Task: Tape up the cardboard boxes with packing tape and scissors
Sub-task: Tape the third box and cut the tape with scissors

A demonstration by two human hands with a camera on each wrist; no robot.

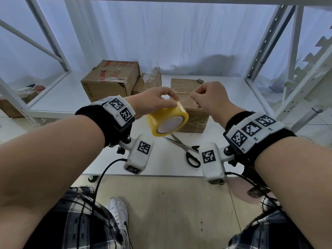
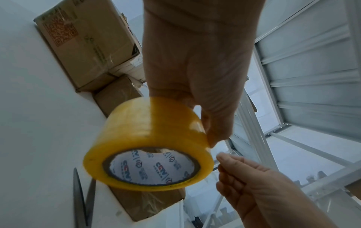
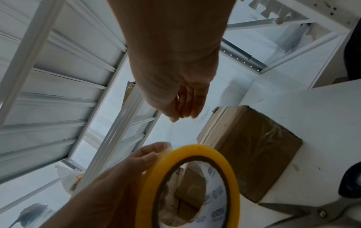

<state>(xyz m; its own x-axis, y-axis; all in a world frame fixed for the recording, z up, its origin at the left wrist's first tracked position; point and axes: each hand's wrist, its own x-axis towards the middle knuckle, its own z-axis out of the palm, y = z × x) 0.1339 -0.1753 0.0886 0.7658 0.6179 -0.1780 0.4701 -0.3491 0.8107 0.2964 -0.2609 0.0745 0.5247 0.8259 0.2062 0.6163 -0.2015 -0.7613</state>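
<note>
The left hand holds the yellow roll of packing tape in the air, thumb and fingers curled onto its outer band, above the near part of the white tabletop. The right hand is just beside it, fingers curled tight in a pinch on the clear tape end, which runs as a short strip from the top of the roll to the fingertips.

Below and behind both hands sits a taped cardboard box, its near edge close above the scissors. The scissors lie open on the tabletop, black handles toward the front edge, blades pointing back under the roll. Two more boxes stand at the back left: a large cardboard box and a smaller plastic-wrapped box touching its right side.

White tabletop shows bare to the right of the taped box as far as the rack upright, and also to the left front of the large box. A shelf beam crosses overhead.
</note>
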